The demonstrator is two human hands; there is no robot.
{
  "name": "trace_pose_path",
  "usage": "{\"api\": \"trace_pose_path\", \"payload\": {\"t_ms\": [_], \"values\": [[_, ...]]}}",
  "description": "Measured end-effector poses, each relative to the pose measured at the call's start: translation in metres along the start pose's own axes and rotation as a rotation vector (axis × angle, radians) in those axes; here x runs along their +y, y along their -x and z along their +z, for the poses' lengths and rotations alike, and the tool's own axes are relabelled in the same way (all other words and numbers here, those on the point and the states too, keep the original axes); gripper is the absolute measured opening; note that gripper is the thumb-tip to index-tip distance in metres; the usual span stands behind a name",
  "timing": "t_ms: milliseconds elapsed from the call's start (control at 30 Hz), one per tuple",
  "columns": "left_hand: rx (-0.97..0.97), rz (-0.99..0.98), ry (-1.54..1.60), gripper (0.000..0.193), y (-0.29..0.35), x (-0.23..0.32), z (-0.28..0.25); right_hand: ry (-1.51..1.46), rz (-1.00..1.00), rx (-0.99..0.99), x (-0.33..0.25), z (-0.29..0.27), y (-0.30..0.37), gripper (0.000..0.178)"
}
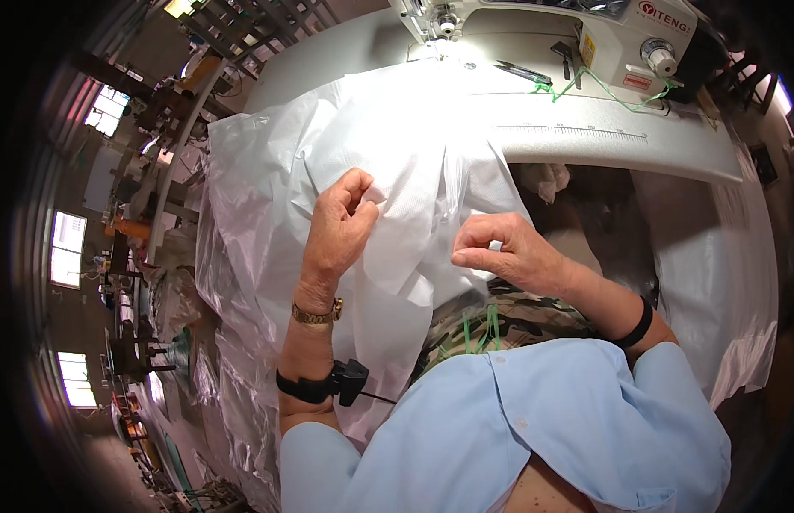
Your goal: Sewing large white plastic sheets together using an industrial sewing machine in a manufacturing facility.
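White cloth point(397, 158) lies spread from the far sewing machine point(623, 47) over the near edge of the desk point(692, 154). The left hand point(338, 224) and right hand point(518, 255) curl their fingers by it; whether they grip, I can't tell. Its hanging weight could drag it askew.

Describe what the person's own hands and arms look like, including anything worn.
Left hand and right hand are ungloved. The left wrist has a gold-toned watch; farther up, a black strap carries a black box. A black band circles the right arm. Light-blue sleeves.
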State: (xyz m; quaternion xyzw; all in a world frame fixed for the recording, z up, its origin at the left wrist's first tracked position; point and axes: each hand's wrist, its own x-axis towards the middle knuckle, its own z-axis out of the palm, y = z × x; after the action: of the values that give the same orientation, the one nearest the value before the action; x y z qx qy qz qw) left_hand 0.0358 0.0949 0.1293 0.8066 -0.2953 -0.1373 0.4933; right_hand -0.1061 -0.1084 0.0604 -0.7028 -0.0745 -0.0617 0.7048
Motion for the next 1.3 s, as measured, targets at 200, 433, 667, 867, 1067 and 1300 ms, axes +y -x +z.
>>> {"api": "trace_pose_path", "payload": {"t_ms": [200,433,667,867,1067,1300], "values": [[0.016,-0.050,0.132,0.011,0.002,-0.007,-0.003,-0.148,0.147,0.544,0.027,-0.012,-0.008,0.030],[-0.026,-0.060,0.422,0.005,-0.002,-0.005,-0.003,-0.712,0.346,0.147,0.021,-0.016,-0.014,0.015],[0.019,-0.080,0.449,0.005,-0.001,0.000,-0.010,-0.709,0.060,0.106,-0.015,-0.024,-0.001,0.009],[-0.022,-0.091,0.446,0.008,-0.001,-0.002,-0.003,-1.007,0.175,0.084,-0.006,-0.016,0.002,0.039],[0.006,-0.071,0.125,0.006,-0.004,-0.005,-0.016,-1.156,0.160,-0.251,-0.003,-0.014,-0.002,0.035],[0.147,0.129,0.021,0.005,-0.028,0.023,-0.050,-0.793,0.119,-0.018,-0.015,-0.011,-0.005,0.015]]}}
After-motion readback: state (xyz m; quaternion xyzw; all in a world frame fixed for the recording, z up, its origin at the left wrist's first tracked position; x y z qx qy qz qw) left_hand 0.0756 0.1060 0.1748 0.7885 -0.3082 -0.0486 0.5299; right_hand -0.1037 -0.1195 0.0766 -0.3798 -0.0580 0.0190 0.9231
